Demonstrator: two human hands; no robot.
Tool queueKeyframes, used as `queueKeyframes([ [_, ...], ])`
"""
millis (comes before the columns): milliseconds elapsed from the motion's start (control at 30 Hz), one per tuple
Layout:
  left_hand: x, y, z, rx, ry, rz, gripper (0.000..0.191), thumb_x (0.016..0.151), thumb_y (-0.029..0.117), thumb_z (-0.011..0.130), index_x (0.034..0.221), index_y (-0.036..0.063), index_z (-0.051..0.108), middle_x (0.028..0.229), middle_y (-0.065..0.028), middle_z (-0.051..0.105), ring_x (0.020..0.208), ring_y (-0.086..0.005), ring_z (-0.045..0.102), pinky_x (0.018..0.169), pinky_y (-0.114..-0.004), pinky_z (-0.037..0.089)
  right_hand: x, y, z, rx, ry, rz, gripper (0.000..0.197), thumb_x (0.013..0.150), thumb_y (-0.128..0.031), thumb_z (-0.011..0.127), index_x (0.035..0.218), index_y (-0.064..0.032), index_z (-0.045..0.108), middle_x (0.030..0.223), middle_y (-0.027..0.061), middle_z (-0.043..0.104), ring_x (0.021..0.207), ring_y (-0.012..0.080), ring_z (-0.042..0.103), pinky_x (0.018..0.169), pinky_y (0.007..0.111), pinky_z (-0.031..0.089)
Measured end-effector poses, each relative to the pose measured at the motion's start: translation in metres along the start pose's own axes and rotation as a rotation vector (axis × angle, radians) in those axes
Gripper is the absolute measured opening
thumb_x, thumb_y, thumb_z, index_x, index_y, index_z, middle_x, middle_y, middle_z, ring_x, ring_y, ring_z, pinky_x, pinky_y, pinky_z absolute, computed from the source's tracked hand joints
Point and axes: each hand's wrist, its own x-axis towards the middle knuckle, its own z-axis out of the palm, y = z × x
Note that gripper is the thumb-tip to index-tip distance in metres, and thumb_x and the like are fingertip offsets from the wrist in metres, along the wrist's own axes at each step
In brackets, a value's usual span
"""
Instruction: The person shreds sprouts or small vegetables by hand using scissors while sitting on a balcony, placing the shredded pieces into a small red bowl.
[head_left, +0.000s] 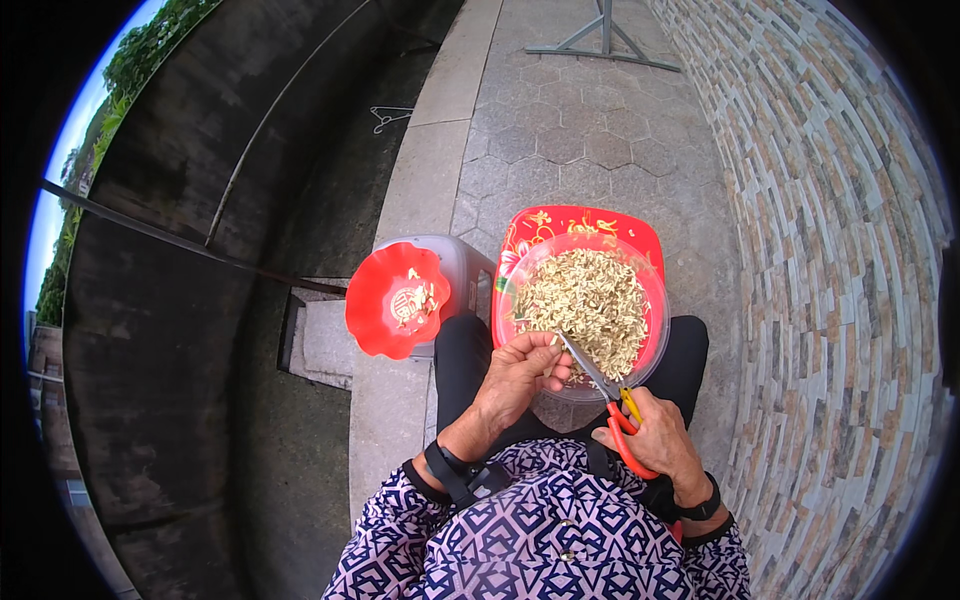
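Observation:
In my left hand (517, 375), a small pale piece (555, 340) is pinched between thumb and fingers; I cannot tell exactly what it is. My right hand (660, 431) grips a pair of scissors (586, 366) with red and yellow handles. Their blades point up and left, the tips close to the left fingertips. Both hands are at the near side of a clear plastic bowl (664, 341). Inside it lies a heap of short, pale cut pieces (585, 296).
The bowl rests on a red patterned surface (641, 229). To the left, a scalloped red bowl (364, 300) with a few pale scraps sits on a grey container (466, 266). A stone-patterned wall (817, 300) rises at right. Ahead stands a metal frame base (600, 54).

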Motion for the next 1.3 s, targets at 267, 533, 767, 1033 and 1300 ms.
queueKeyframes([
  [267, 0.0, 0.001, 0.005, 0.004, -0.01, 0.034, 0.012, 0.084, 0.007, 0.051, 0.094, 0.0037, 0.054, 0.078, -0.0077, 0.06, 0.066, -0.0131, 0.059, 0.055, -0.022, 0.048, 0.0, 0.009, 0.002, 0.104, -0.017, 0.067, 0.048, 0.061, -0.039, 0.073, 0.071, 0.0011, 0.048, 0.056, 0.016, 0.054, 0.052, 0.0336, 0.056, 0.048, 0.036, 0.043],
  [533, 0.001, 0.0, 0.006, 0.019, 0.002, 0.055, 0.01, 0.084, 0.007, 0.051, 0.093, 0.0039, 0.054, 0.077, -0.0075, 0.06, 0.065, -0.013, 0.059, 0.054, -0.022, 0.049, -0.002, 0.002, -0.002, -0.057, 0.012, 0.057, 0.056, 0.059, -0.044, 0.072, 0.08, 0.0018, 0.047, 0.071, 0.0179, 0.055, 0.066, 0.0353, 0.056, 0.058, 0.039, 0.044],
  [767, 0.001, -0.003, 0.008, -0.005, -0.01, 0.017, 0.011, 0.084, 0.007, 0.051, 0.094, 0.0036, 0.054, 0.078, -0.0072, 0.06, 0.066, -0.0129, 0.059, 0.055, -0.022, 0.049, -0.001, 0.002, 0.002, -0.025, 0.027, 0.023, 0.048, 0.063, -0.039, 0.071, 0.071, 0.0013, 0.046, 0.059, 0.0168, 0.053, 0.054, 0.0341, 0.055, 0.049, 0.038, 0.043],
  [1033, 0.0, -0.002, 0.007, -0.022, -0.017, -0.001, 0.011, 0.084, 0.007, 0.051, 0.094, 0.0037, 0.054, 0.079, -0.0074, 0.06, 0.065, -0.0131, 0.059, 0.056, -0.022, 0.048, -0.003, 0.005, 0.001, 0.023, 0.09, -0.015, 0.042, 0.065, -0.033, 0.071, 0.067, 0.0008, 0.046, 0.055, 0.0157, 0.052, 0.049, 0.0325, 0.054, 0.044, 0.035, 0.041],
  [1300, -0.002, 0.008, -0.002, 0.21, -0.121, -0.026, 0.011, 0.085, 0.012, 0.052, 0.092, 0.0041, 0.055, 0.074, -0.0019, 0.059, 0.06, -0.0068, 0.054, 0.054, -0.019, 0.046, -0.006, 0.008, -0.011, -0.028, -0.013, 0.003, 0.05, 0.058, -0.039, 0.074, 0.076, 0.0004, 0.047, 0.062, 0.0163, 0.054, 0.057, 0.033, 0.056, 0.052, 0.038, 0.043],
])
